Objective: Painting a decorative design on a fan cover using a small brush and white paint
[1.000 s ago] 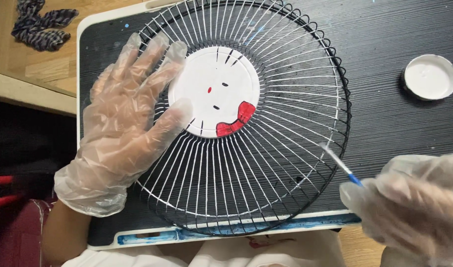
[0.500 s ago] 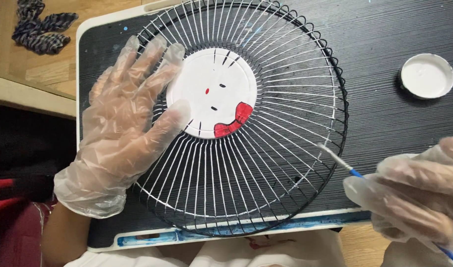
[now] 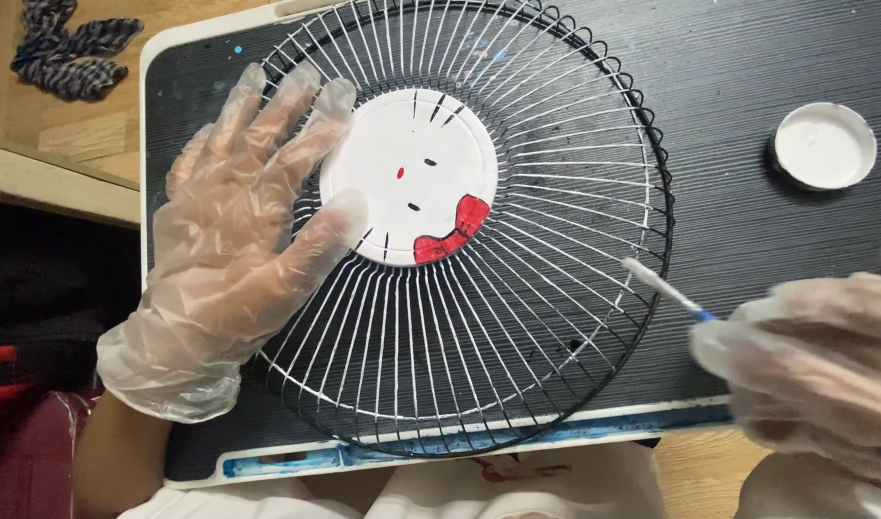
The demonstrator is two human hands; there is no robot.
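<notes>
A gloved left hand lies flat on a round wire fan grille, left of its white painted centre disc. At right, the gloved right hand pinches a thin white-tipped brush touching the grille's rim.

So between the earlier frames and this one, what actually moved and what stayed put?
The right hand drew back toward the right edge, still holding the thin brush; its white tip has slid outward along the wires to the fan guard rim. The left hand stays pressed flat on the guard, fingers by the white centre disc. The guard, the black board and the white paint lid have not shifted.
</notes>
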